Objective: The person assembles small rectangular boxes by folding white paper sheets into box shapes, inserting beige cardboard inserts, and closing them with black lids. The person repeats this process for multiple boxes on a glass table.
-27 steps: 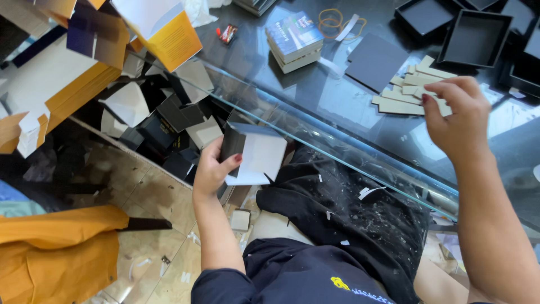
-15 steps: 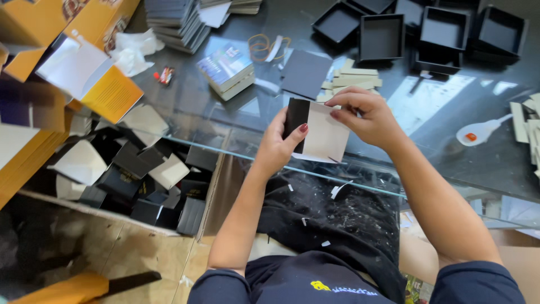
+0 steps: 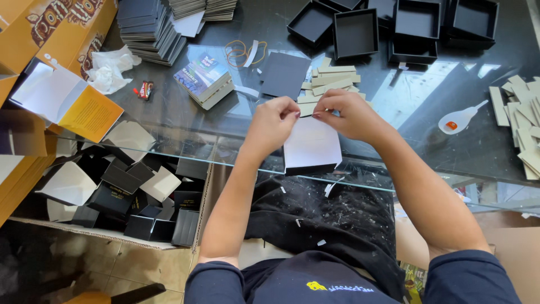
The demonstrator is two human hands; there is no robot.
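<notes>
Got the flat white cardboard piece with the black bottom edge point(image 3: 313, 147) pinched at its top edge, left hand point(image 3: 275, 120) and right hand point(image 3: 350, 115) both closed on it. It hangs straight down over the glass desk's point(image 3: 427, 107) near edge.

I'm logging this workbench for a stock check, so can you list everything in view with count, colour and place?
folded box blank: one, white face with black edge, held at the table's near edge
glass table: one, dark
open trays: several, black, far side
card strips: a pile, beige, behind the hands
flat card stacks: several, dark grey, far left
rubber bands: a few, orange
carton of folded boxes: one, black and white pieces, on the floor, left
left hand: pinching the blank's top
right hand: pinching the blank's top
</notes>
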